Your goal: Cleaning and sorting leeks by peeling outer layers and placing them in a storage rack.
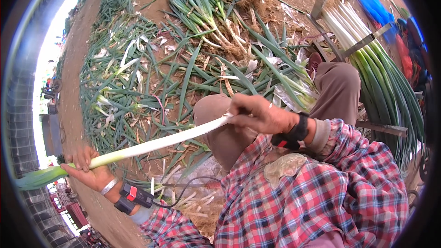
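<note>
A long leek-like green onion (161,143) stretches across in front of me, its white end to the right and its green leaves to the left. My left hand (89,170) is closed round the stalk where white turns to green. At the other end, my right hand (257,114) pinches the white base beside my knee. Roots hardly show at that end; the fingers partly cover it. Both wrists carry black straps, the left one with a small black box (138,196).
A metal rack (363,45) at the right holds a bundle of stripped green onions (367,59). Rooted, untrimmed green onions (206,16) lie ahead. Torn leaves (119,82) cover the ground at the left. Blue plastic (374,7) lies at the far right.
</note>
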Motion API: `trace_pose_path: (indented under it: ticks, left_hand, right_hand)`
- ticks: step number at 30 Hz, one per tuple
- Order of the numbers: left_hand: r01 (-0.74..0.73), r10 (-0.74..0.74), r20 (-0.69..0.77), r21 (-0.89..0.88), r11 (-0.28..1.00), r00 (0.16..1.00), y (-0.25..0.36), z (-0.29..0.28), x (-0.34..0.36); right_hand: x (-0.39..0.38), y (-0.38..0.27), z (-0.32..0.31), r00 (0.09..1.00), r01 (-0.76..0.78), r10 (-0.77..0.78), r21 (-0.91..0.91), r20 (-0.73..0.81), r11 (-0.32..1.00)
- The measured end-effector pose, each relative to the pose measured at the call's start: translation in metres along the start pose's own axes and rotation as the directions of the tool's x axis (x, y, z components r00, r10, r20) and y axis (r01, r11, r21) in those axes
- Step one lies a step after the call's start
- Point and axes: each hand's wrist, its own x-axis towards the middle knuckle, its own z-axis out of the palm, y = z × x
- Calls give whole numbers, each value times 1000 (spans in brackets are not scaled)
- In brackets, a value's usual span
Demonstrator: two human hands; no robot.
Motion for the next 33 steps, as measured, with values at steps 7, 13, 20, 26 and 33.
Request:
trace_pose_path:
  ticks: [7, 13, 20, 26, 33]
  left_hand:
    - [22, -20, 54, -36, 999, 998, 0, -1, -4]
    - [-22, 30, 176, -52, 998, 984, 11, 7, -14]
    - [31, -35, 112, 35, 999, 993, -1, 46, -28]
    - [153, -146, 106, -68, 986, 984, 13, 29, -26]
    - [112, -123, 323, 52, 992, 939, 6, 24, -33]
  right_hand:
    - [-55, 91, -130, 820, -478, -145, -803, -553, 356]
    - [0, -2, -17, 939, 173, -322, -649, -117, 741]
    - [8, 26, -4, 946, 241, -324, -669, 0, 703]
    - [7, 30, -4, 931, 249, -366, -707, -14, 662]
    - [8, 85, -75, 816, -240, -282, -740, -504, 629]
